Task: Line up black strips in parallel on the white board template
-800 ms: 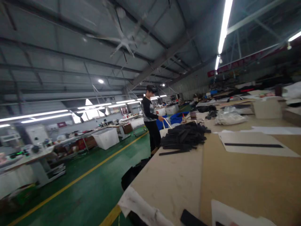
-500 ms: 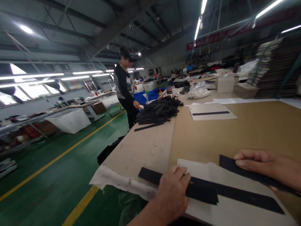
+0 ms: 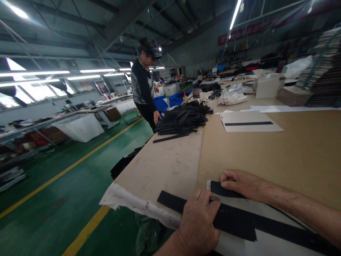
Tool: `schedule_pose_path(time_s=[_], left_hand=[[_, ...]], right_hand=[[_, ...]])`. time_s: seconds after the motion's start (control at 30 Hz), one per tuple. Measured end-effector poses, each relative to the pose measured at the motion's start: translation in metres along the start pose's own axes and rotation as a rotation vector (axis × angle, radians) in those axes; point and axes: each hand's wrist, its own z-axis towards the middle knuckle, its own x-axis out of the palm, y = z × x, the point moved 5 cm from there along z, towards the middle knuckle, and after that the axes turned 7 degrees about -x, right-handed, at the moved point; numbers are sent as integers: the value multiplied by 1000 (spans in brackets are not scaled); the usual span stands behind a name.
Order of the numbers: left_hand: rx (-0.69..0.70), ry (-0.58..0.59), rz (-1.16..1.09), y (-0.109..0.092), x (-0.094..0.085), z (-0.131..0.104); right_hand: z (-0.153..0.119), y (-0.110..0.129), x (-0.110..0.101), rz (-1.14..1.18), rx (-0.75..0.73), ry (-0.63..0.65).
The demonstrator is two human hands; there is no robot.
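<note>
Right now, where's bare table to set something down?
Largest: tan tabletop between the right hand and the far pale sheet bearing one black strip. Next: beige section between the black-strip pile and left hand. Crowded: around both hands, with near black strips; beyond the far sheet, with plastic bag and box.

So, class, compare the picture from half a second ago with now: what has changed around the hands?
The right hand has moved left, bringing its black strip to the far left corner of the pale sheet, closer to the left hand. The pale item by the co-worker's hand no longer shows. Unchanged: the left hand on other black strips, and the dark pile beyond.
</note>
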Motion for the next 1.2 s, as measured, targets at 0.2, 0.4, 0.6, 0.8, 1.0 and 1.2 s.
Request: schedule_pose_path(time_s=[0.2, 0.4, 0.6, 0.8, 1.0, 1.2], left_hand=[[7, -25, -40, 5, 4, -1], [-5, -45, -36, 6, 5, -1], [-21, -60, 6, 4, 2, -1], [-41, 22, 61, 4, 4, -1], [-68, 54, 68, 7, 7, 1], [-84, 89, 87, 7, 7, 3]], right_hand=[[13, -7, 0, -55, -47, -42], [16, -3, 6, -111, -70, -1], [18, -2, 7, -182, -77, -9], [20, -4, 8, -243, -88, -40], [20, -2, 6, -233, -83, -57], [-35, -25, -31, 149, -35, 90]])
